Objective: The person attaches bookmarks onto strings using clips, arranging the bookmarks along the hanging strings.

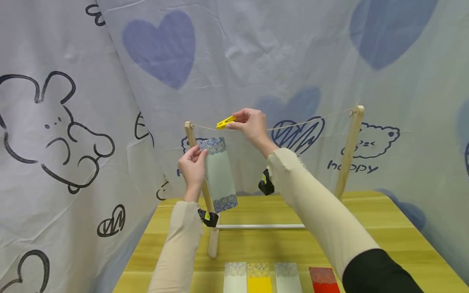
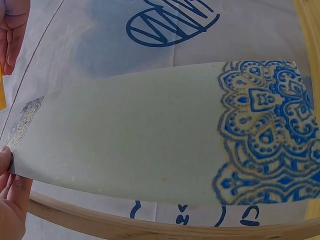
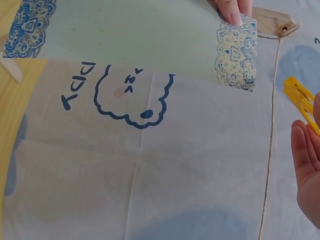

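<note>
The left hand (image 1: 193, 165) pinches a pale green card (image 1: 221, 175) between thumb and fingers at the side of its upper end, so the card hangs down at a slight tilt, with a blue lace-like pattern at both its top and bottom. The right hand (image 1: 250, 124), higher up, has thumb and fingers pinching a yellow clothespin (image 1: 225, 122), whose tip points toward the left. A thin string (image 1: 318, 121) runs from the left wooden post (image 1: 189, 133) to the right wooden post (image 1: 349, 150), sagging a little between them. In the right wrist view the clothespin is near the string but apart from it, and the card's patterned upper end lies on the other side of the string, also with a gap. A white rod (image 1: 260, 226) runs low above the desk (image 1: 384, 228) from the foot of the left post. At the near side of the desk four more cards lie in a row: a pale card (image 1: 235, 280), a yellow card (image 1: 259, 283), a greyish card (image 1: 288, 281) and a red card (image 1: 325, 281), with a patterned band across the far end of each
</note>
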The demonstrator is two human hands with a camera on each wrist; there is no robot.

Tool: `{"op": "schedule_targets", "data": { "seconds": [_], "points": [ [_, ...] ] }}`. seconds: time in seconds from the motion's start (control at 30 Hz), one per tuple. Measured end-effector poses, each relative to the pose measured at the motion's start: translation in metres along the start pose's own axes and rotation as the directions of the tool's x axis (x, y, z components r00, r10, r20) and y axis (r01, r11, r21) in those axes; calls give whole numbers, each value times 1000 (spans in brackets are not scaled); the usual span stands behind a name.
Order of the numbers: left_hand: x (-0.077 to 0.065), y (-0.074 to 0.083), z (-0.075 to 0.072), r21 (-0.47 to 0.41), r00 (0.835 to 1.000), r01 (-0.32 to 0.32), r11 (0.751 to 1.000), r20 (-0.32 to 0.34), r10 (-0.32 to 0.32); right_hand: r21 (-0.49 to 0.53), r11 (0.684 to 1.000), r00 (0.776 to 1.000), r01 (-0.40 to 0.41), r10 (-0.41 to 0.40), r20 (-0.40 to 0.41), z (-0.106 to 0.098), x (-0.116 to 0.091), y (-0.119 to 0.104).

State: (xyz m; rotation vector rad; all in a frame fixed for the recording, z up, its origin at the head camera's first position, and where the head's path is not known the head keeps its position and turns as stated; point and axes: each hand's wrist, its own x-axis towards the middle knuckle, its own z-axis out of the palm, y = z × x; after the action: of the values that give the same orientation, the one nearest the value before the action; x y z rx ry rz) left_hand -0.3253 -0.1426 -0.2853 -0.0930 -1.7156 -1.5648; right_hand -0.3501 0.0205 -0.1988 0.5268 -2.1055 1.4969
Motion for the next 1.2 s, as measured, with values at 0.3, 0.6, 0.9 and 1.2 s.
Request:
{"op": "schedule_targets", "data": {
  "seconds": [0.3, 0.6, 0.9, 1.2],
  "points": [
    [3, -2, 3, 3, 1000, -3, 1000, 6, 3, -73, 997, 1000, 9, -10, -23, 4, 4, 1],
    [6, 0, 7, 28, 1000, -15, 999, -2, 15, -86, 996, 1000, 5, -4, 11, 4, 7, 6],
    [8, 0, 14, 35, 1000, -5, 999, -8, 6, -105, 994, 998, 25, -18, 66, 2, 9, 8],
    [8, -1, 17, 17, 1000, -5, 1000, 3, 5, -109, 991, 989, 71, -56, 137, 5, 9, 12]
  ]
}}
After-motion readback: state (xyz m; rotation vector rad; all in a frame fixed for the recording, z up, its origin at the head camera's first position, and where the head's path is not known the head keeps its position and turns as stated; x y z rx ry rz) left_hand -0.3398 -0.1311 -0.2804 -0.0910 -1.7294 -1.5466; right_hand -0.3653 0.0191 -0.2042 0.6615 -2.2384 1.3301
